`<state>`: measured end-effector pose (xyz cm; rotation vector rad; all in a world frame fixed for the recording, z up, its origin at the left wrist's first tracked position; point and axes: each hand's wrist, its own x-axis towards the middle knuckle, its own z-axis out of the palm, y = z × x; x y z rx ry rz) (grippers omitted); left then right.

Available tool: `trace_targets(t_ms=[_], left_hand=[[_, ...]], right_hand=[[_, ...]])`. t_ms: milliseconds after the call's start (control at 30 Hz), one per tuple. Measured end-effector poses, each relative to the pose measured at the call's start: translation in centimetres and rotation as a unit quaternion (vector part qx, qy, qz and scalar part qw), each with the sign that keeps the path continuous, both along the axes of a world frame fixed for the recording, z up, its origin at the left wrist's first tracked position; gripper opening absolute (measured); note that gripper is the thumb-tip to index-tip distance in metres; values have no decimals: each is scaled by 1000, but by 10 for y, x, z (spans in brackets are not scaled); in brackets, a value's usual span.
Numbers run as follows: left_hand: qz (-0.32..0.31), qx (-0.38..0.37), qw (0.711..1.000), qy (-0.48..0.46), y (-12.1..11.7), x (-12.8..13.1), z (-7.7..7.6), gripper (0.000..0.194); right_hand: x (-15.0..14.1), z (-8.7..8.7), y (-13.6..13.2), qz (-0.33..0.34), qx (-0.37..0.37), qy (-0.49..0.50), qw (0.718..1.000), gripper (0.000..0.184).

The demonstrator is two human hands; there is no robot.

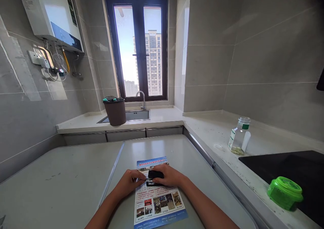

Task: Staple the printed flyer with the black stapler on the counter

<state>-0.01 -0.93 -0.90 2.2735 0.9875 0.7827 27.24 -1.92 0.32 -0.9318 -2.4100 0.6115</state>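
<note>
A printed flyer (146,197) with red and blue text and small photos lies flat on the light table. Over its upper part is a small black stapler (155,174), gripped by my right hand (168,175) from the right, with the thumb and fingers around it. My left hand (131,183) is closed in a pinch at the stapler's left end. Whatever sits between those fingertips is too small to make out. Both wrists rest low over the table on either side of the flyer.
Beyond the table (83,178), a brown bin (115,112) stands by the sink (138,115) under the window. On the right counter are a glass bottle (238,139), a black panel (286,164) and a green tub (285,192). A water heater (53,16) hangs upper left.
</note>
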Motion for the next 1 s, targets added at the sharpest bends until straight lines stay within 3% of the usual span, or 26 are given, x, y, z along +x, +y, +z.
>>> trace_targets(t_ms=[600,767,900,1000], left_hand=[[9,18,1000,5,1,4,-1,15],[-21,33,998,57,2,-11,6,18],[-14,17,997,73,3,-26,13,20],[-2,-4,998,67,1,-23,17,18]], right_hand=[[0,2,-1,-5,-13,-2,1000,26],[-2,2,-1,-8,-5,-9,1000,27],[-2,-3,1,-26,7,-3,1000,25],[-2,-6,3,-20,22,27,999,25]])
